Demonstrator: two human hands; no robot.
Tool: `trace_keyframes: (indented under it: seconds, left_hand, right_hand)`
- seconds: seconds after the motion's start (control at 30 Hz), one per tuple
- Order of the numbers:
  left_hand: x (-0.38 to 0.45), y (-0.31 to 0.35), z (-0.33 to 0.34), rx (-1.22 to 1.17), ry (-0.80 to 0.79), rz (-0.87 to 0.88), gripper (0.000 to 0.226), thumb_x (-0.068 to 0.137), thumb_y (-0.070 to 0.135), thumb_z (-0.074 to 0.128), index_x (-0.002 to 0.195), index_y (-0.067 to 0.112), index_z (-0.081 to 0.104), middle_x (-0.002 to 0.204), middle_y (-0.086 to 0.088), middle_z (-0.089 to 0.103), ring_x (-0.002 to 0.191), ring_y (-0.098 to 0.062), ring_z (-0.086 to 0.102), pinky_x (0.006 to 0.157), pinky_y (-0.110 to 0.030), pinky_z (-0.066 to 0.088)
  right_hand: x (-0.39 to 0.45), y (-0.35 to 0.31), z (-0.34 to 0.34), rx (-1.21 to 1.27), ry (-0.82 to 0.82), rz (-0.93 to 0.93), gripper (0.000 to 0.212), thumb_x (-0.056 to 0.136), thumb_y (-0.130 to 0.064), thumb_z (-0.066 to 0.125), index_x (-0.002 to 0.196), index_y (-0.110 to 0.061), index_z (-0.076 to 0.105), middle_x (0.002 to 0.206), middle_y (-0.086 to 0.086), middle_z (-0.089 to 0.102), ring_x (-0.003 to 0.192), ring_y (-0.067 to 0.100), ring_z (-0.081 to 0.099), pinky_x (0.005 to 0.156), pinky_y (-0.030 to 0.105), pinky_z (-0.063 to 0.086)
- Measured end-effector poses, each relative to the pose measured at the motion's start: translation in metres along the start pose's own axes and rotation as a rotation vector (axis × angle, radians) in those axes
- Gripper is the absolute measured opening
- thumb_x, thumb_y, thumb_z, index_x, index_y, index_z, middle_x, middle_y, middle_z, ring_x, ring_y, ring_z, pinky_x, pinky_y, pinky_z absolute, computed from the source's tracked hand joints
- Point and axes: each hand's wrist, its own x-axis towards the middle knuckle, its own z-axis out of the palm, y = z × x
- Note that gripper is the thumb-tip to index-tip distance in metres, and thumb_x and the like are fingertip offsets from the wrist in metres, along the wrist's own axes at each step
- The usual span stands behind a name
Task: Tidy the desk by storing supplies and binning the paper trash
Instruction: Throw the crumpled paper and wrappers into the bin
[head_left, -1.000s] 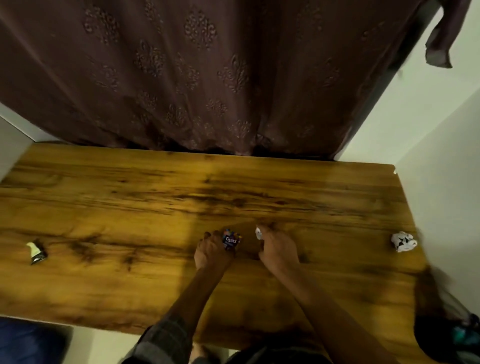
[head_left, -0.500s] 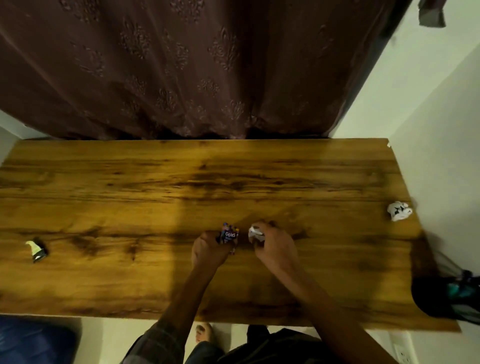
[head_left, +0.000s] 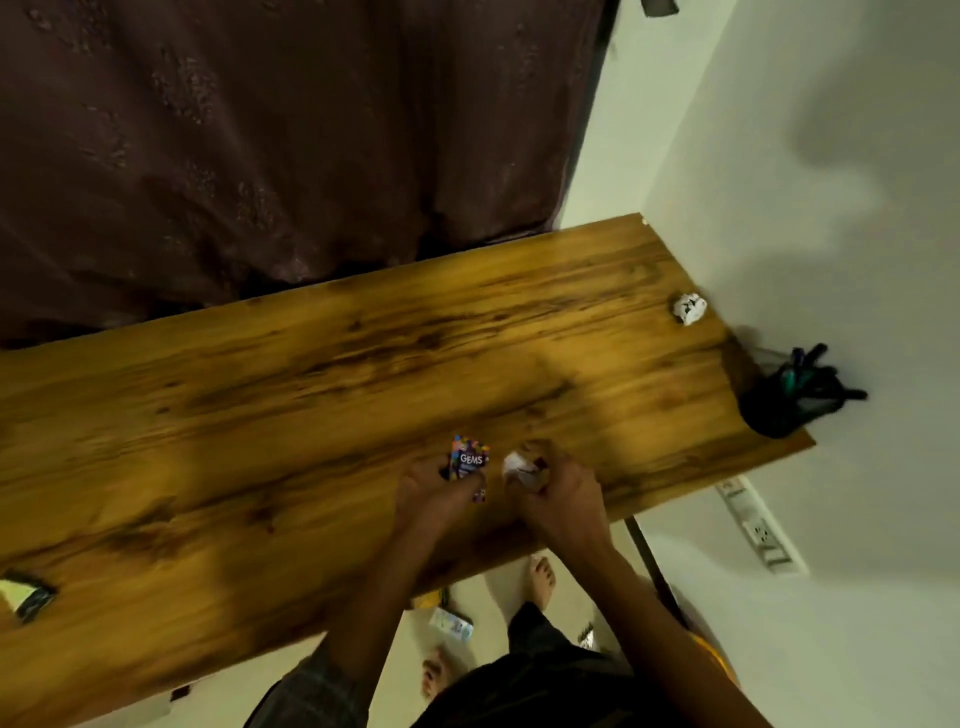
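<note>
a wooden desk (head_left: 311, 395) with dark grain stands against a maroon patterned curtain (head_left: 260, 130). pale walls (head_left: 805, 156) meet at the desk's right end, one bearing a socket strip (head_left: 761, 530). the floor (head_left: 597, 540) below is light.

A single head-worn camera looks steeply down from above the bench's (head_left: 363, 364) near edge, tilted sideways, close over the hands (head_left: 498, 493); it takes in the bench's right end, perhaps not its left.

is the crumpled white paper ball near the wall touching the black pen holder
Apart. The head view shows bare wooden desk between the crumpled white paper ball and the black pen holder.
</note>
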Motion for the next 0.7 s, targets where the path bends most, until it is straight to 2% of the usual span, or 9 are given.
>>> trace_keyframes:
  seconds: [0.1, 0.23, 0.3, 0.4, 0.5, 0.57, 0.63, 0.7]
  left_hand:
    - [-0.022, -0.016, 0.008, -0.007, -0.029, 0.033, 0.020, 0.085, 0.043, 0.077, 0.093, 0.024, 0.075, 0.085, 0.006, 0.070, 0.085, -0.018, 0.066, 0.072, -0.030, 0.047]
    - [-0.048, -0.026, 0.033, -0.045, -0.149, 0.089, 0.019, 0.086, 0.039, 0.079, 0.096, 0.024, 0.076, 0.091, 0.001, 0.074, 0.085, -0.019, 0.068, 0.072, -0.031, 0.048]
    - [-0.062, -0.025, 0.050, -0.097, -0.253, 0.117, 0.012, 0.088, 0.029, 0.080, 0.095, 0.021, 0.074, 0.089, -0.002, 0.076, 0.078, -0.014, 0.069, 0.066, -0.031, 0.052]
    - [-0.083, -0.017, 0.070, -0.104, -0.332, 0.196, 0.006, 0.090, 0.019, 0.077, 0.095, 0.019, 0.073, 0.081, 0.005, 0.074, 0.070, -0.003, 0.067, 0.055, -0.017, 0.047]
    - [-0.100, -0.011, 0.091, -0.104, -0.358, 0.294, 0.004, 0.090, 0.020, 0.077, 0.093, 0.023, 0.075, 0.079, 0.008, 0.075, 0.070, -0.004, 0.072, 0.057, -0.014, 0.051]
    - [-0.113, -0.007, 0.107, -0.069, -0.380, 0.322, 0.006, 0.089, 0.028, 0.078, 0.089, 0.022, 0.076, 0.078, 0.008, 0.075, 0.071, -0.002, 0.072, 0.062, -0.021, 0.056]
    - [-0.128, -0.007, 0.126, -0.007, -0.402, 0.326, 0.014, 0.087, 0.035, 0.078, 0.085, 0.022, 0.075, 0.080, 0.007, 0.075, 0.077, -0.008, 0.071, 0.072, -0.033, 0.059]
    - [-0.144, -0.003, 0.144, 0.032, -0.427, 0.329, 0.017, 0.086, 0.038, 0.079, 0.085, 0.022, 0.075, 0.082, 0.007, 0.075, 0.081, -0.012, 0.071, 0.077, -0.037, 0.059]
  right_hand:
    - [-0.043, 0.006, 0.002, 0.029, 0.051, 0.077, 0.040, 0.087, -0.045, 0.069, 0.122, -0.028, 0.064, 0.102, -0.010, 0.072, 0.085, 0.007, 0.067, 0.063, 0.014, 0.042]
    - [-0.088, 0.015, -0.006, -0.006, 0.135, 0.180, 0.033, 0.086, -0.055, 0.065, 0.108, -0.030, 0.067, 0.098, -0.010, 0.073, 0.080, 0.008, 0.066, 0.063, 0.023, 0.048]
    - [-0.106, 0.022, -0.022, -0.010, 0.185, 0.246, 0.035, 0.085, -0.051, 0.065, 0.113, -0.031, 0.067, 0.102, -0.009, 0.073, 0.084, 0.012, 0.068, 0.067, 0.026, 0.050]
    - [-0.126, 0.034, -0.040, -0.030, 0.186, 0.312, 0.043, 0.087, -0.049, 0.063, 0.124, -0.029, 0.064, 0.111, -0.006, 0.073, 0.092, 0.013, 0.069, 0.075, 0.028, 0.054]
    - [-0.146, 0.053, -0.053, -0.033, 0.235, 0.341, 0.046, 0.085, -0.053, 0.062, 0.125, -0.030, 0.065, 0.112, -0.008, 0.073, 0.092, 0.010, 0.070, 0.079, 0.030, 0.057]
    - [-0.163, 0.069, -0.060, -0.028, 0.256, 0.368, 0.045, 0.084, -0.055, 0.061, 0.122, -0.032, 0.066, 0.109, -0.009, 0.073, 0.090, 0.008, 0.069, 0.078, 0.031, 0.058]
    - [-0.182, 0.086, -0.070, -0.016, 0.287, 0.402, 0.041, 0.084, -0.056, 0.062, 0.115, -0.032, 0.068, 0.103, -0.011, 0.074, 0.089, 0.008, 0.069, 0.075, 0.031, 0.058]
    - [-0.200, 0.103, -0.081, 0.000, 0.312, 0.443, 0.035, 0.083, -0.056, 0.063, 0.107, -0.032, 0.070, 0.096, -0.012, 0.074, 0.086, 0.008, 0.069, 0.070, 0.027, 0.055]
